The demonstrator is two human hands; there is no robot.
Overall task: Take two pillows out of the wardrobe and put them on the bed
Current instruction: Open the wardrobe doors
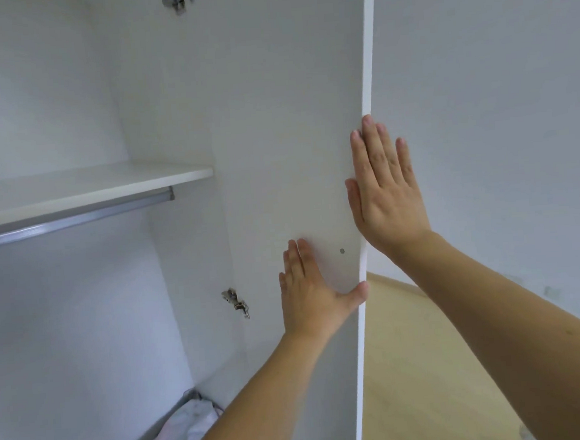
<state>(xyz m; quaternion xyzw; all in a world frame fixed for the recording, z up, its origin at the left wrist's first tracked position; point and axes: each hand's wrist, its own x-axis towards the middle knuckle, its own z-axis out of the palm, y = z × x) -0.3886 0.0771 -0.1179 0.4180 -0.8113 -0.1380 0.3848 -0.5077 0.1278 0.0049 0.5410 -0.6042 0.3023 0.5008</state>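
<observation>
— What's the room like?
— White walls, pale wood floor at the right; the wardrobe stands open.
— Hands?
— Two, both flat with straight fingers: left hand on the door inner face, thumb at its edge; right hand over that edge.
— Pillows?
— One crumpled white bundle low inside; I cannot tell if it's a pillow.
— Fittings?
— One shelf, one rail, two hinges.
</observation>
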